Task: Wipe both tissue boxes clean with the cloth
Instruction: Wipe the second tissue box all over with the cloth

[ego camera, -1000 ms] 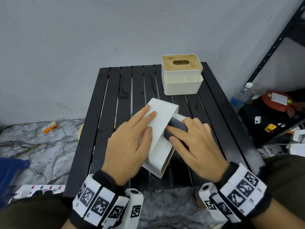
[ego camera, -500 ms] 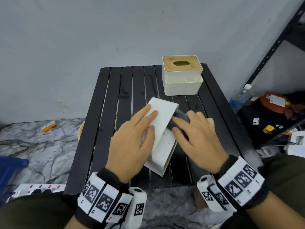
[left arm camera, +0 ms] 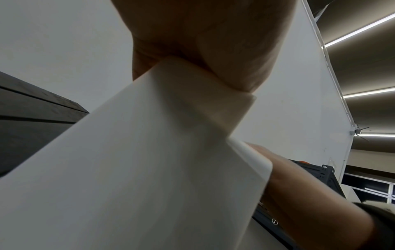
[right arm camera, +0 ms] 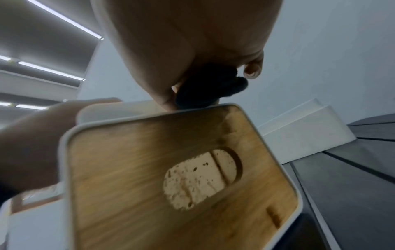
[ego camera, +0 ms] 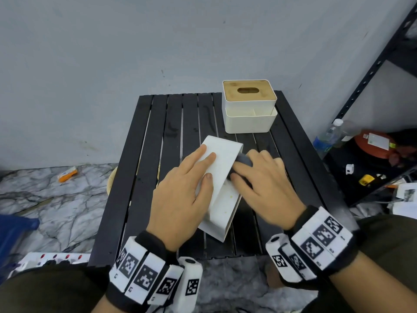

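The right hand (ego camera: 268, 184) has its grip closed round a bunched dark grey cloth (ego camera: 244, 159), thumb and fingers curled over it, pressing it against the far upper edge of the white plastic tissue box with a wooden lid (ego camera: 222, 177). That box lies tipped on its side near the middle of the black slatted counter (ego camera: 144, 154), wooden face turned toward the right hand. The left hand (ego camera: 180, 195) lies flat on its uppermost white wall, fingers straight, pinning it down; how far the thumb wraps the edge is hard to tell from the wrist view. The box looks light, stiff and smooth, so it would likely slide or rock under rubbing unless braced on a broad face, as here. The cloth is soft and bunches easily. A second white tissue box with a wooden lid (ego camera: 249, 105) stands upright at the far right of the counter, well apart from both hands.
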